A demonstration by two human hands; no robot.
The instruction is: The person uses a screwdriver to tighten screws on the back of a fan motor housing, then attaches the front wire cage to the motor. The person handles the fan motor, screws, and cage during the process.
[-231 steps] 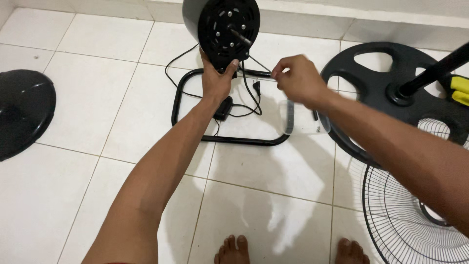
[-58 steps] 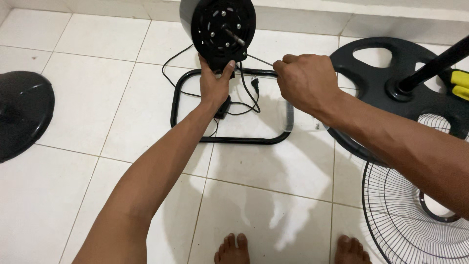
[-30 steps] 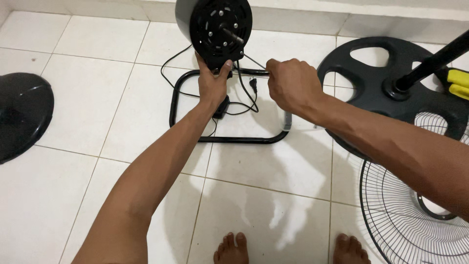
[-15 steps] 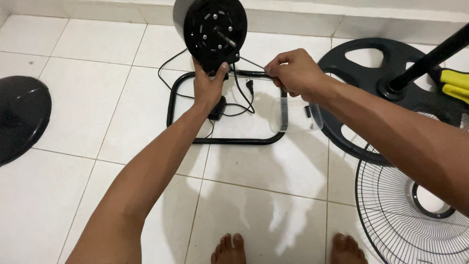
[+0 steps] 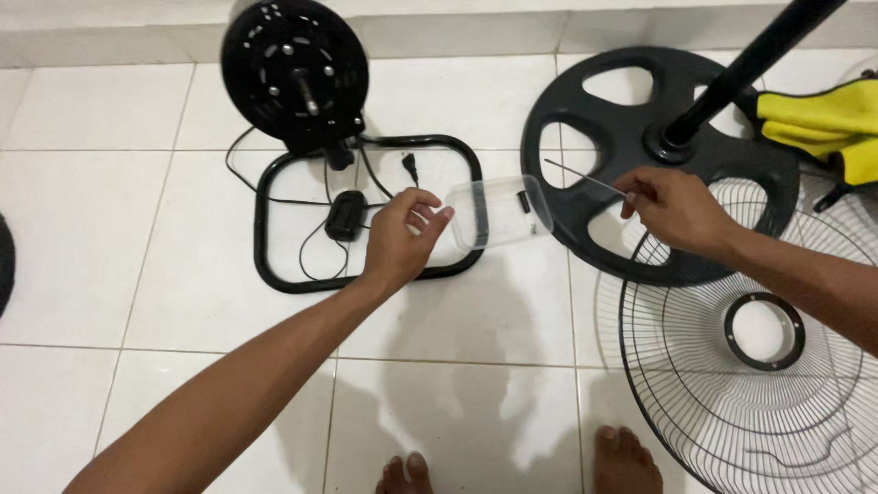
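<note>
A thin metal rod (image 5: 585,179) was pinched between the fingertips of the right hand (image 5: 675,209), right of centre, over the round black stand base (image 5: 585,220). The left hand (image 5: 400,240), at centre, was loosely curled and empty, its fingers just beside the clear plastic container (image 5: 498,212). The fan motor (image 5: 294,73) stood on its black frame (image 5: 274,274) at upper left. The rod would best be kept level and gripped near its end, judging by its thinness.
</note>
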